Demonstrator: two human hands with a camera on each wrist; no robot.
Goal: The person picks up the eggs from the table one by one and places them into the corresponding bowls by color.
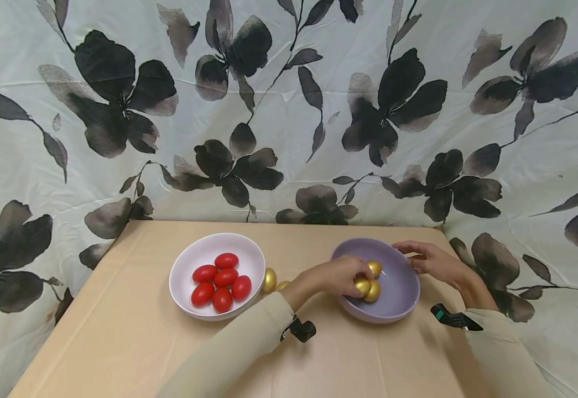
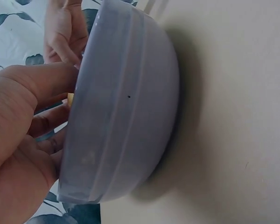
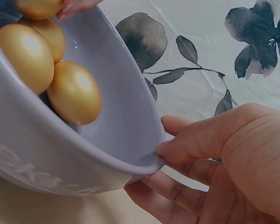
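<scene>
A purple bowl (image 1: pixel 403 296) stands on the right part of the table, with several golden eggs (image 3: pixel 77 93) inside. My left hand (image 1: pixel 340 276) reaches over its near-left rim, fingers curled at a golden egg (image 3: pixel 39 5); in the right wrist view a fingertip touches that egg. The bowl's wall (image 2: pixel 126 102) hides most of this grip in the left wrist view. On the far right side, my right hand (image 3: pixel 224 158) pinches the bowl's rim, thumb on top and fingers beneath.
A white bowl (image 1: pixel 181 276) holding several red eggs (image 1: pixel 226 277) stands to the left. Beside it on the table (image 1: pixel 119 331) lie golden eggs (image 1: pixel 269 280), partly hidden behind the left forearm. A floral cloth (image 1: pixel 289 110) hangs behind the table.
</scene>
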